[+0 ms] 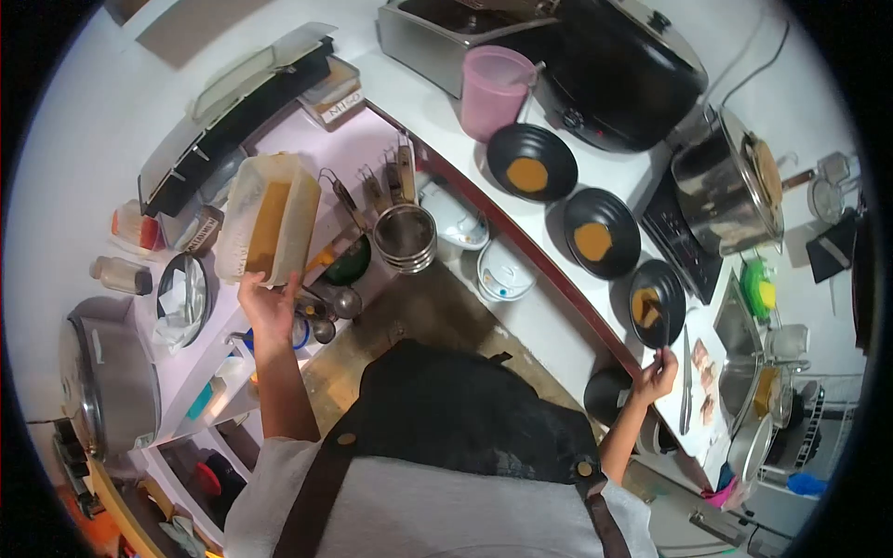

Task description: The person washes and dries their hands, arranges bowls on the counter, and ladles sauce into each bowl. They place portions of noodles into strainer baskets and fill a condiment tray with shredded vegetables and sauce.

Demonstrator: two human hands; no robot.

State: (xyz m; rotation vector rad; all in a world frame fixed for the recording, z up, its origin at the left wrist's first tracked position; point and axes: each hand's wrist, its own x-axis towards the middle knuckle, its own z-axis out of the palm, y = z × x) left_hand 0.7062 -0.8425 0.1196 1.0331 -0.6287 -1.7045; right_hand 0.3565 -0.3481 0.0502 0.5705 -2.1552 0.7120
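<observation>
My left hand [268, 305] grips the lower end of a translucent plastic container [236, 209] that holds brown sauce [270, 219]. At the right, my right hand [656, 375] is closed around the end of a thin utensil [665, 337], probably a spoon. Its far end reaches into the nearest black bowl [672, 284], where brown sauce lies at the bottom. A middle black bowl [623, 223] and a far black bowl [507, 142] each hold a round pool of similar sauce. The bowls stand in a row along the white counter [433, 121].
A knife [686, 391] and meat slices [704, 363] lie beyond my right hand. A pink pitcher [491, 98], a black cooker [623, 84] and a steel pot [721, 195] stand behind the bowls. Strainers [406, 232] hang at the left shelf's edge.
</observation>
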